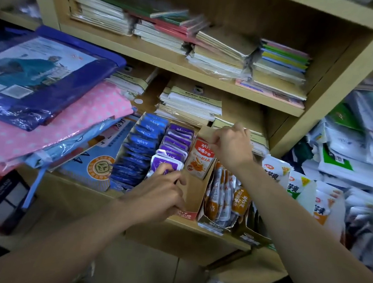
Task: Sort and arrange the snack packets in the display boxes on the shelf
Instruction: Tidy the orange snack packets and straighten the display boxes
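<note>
Three open cardboard display boxes stand side by side on the lower shelf. The left one holds a row of dark blue packets (pixel 138 150). Purple packets (pixel 176 145) fill the middle one. My left hand (pixel 160 193) grips the front purple packet (pixel 166 163) at its lower edge. The brown box (pixel 193 194) beside it is nearly bare inside, with one orange-and-white packet (pixel 200 158) standing at its back. My right hand (pixel 232 145) pinches the top of that packet. Further right, another box holds orange and silver packets (pixel 223 194).
White and green snack bags (pixel 294 184) lean at the right of the boxes. Stacks of notebooks (pixel 190 108) lie behind the boxes and on the upper shelf (pixel 165 60). Pink and blue wrapped goods (pixel 49 97) pile at the left; more bagged goods crowd the far right.
</note>
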Motion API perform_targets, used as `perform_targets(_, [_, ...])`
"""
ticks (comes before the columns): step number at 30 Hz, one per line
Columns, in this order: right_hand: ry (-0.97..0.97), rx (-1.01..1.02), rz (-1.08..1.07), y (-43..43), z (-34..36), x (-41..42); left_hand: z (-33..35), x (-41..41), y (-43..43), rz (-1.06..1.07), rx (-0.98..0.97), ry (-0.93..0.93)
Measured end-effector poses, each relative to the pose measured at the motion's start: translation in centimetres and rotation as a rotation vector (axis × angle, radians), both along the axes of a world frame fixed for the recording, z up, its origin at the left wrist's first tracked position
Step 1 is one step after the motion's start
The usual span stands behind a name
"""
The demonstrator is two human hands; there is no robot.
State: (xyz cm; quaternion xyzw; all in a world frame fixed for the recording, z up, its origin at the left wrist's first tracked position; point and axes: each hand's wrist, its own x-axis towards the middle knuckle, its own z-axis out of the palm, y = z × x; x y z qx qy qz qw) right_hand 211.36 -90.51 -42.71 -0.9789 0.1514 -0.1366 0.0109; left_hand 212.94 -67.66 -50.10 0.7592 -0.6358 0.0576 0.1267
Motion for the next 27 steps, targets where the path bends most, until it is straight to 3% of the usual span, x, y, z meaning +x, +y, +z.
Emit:
perform_targets(4, [0.078, 0.049, 0.020, 0.6, -0.3, -0.2, -0.2, 0.0, 0.2, -0.001, -0.025, 0.013])
perform_targets(10, [0.021, 0.130, 0.054, -0.3, -0.5, -0.3, -0.6, 0.1, 0.5, -0.003, -0.071, 0.019])
perform_targets(23, [-0.231, -0.056, 0.117, -0.7, -2.0, -1.2, -1.3, -0.1, 0.6, -0.025, -0.076, -0.035])
perform_targets(27, [-0.193, -0.024, 0.123, -1.0, -1.4, -1.3, -1.2, -0.2, 0.5, -0.018, -0.098, -0.020])
